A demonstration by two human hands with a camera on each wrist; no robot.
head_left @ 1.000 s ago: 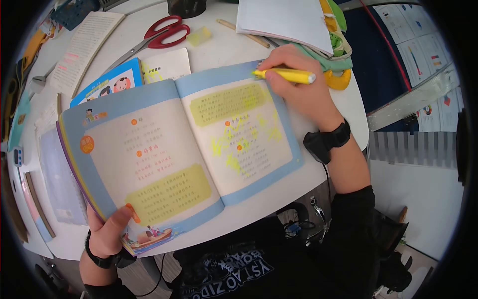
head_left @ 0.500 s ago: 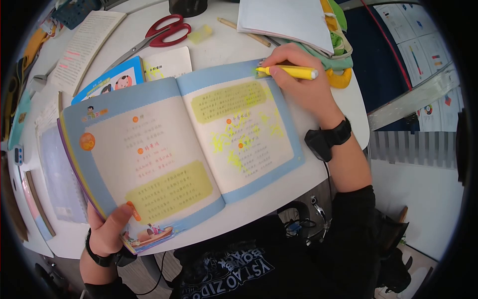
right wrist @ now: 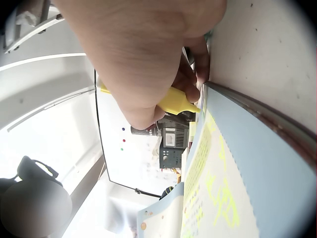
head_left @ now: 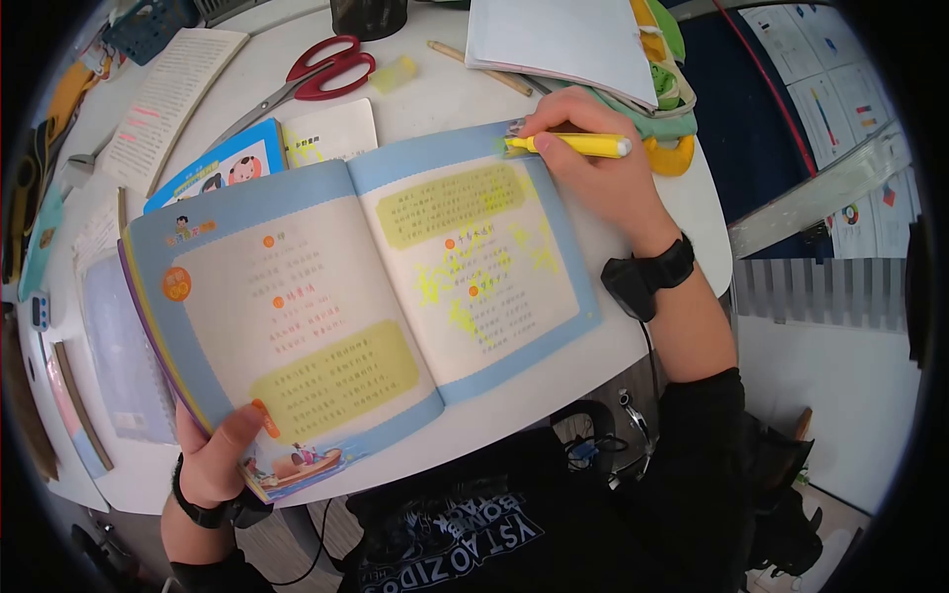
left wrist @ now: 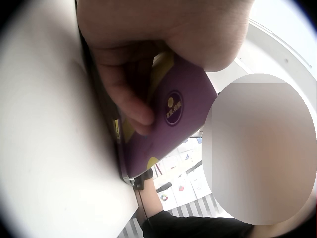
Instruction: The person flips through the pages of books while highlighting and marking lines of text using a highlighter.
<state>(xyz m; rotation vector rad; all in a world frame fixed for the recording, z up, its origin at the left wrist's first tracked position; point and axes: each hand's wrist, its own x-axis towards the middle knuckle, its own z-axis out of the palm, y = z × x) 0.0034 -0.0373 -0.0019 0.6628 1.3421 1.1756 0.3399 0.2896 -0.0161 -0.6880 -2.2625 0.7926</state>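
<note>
An open book (head_left: pixel 316 227) with blue page borders lies tilted over the front of the table, its right page streaked with yellow marker. My left hand (head_left: pixel 217 457) grips its lower left corner, thumb on the page. In the left wrist view the fingers curl under the purple cover (left wrist: pixel 178 114). My right hand (head_left: pixel 603 178) pinches a yellow highlighter (head_left: pixel 588 145), whose tip is at the upper right corner of the right page, by a small coloured patch. Up close in the right wrist view, the highlighter (right wrist: pixel 176 101) points down at the blue border.
Behind the book lie a blue booklet (head_left: pixel 232 163), red-handled scissors (head_left: pixel 331 74), a pale yellow block (head_left: pixel 393 74) and a pencil (head_left: pixel 479 67). White paper (head_left: pixel 559 44) covers part of a green pouch at the back right. Another open book (head_left: pixel 163 109) rests at the back left.
The highlighter tip has shifted slightly about the page's upper right corner. My left hand keeps its grip on the book, and the whole view has moved a little.
</note>
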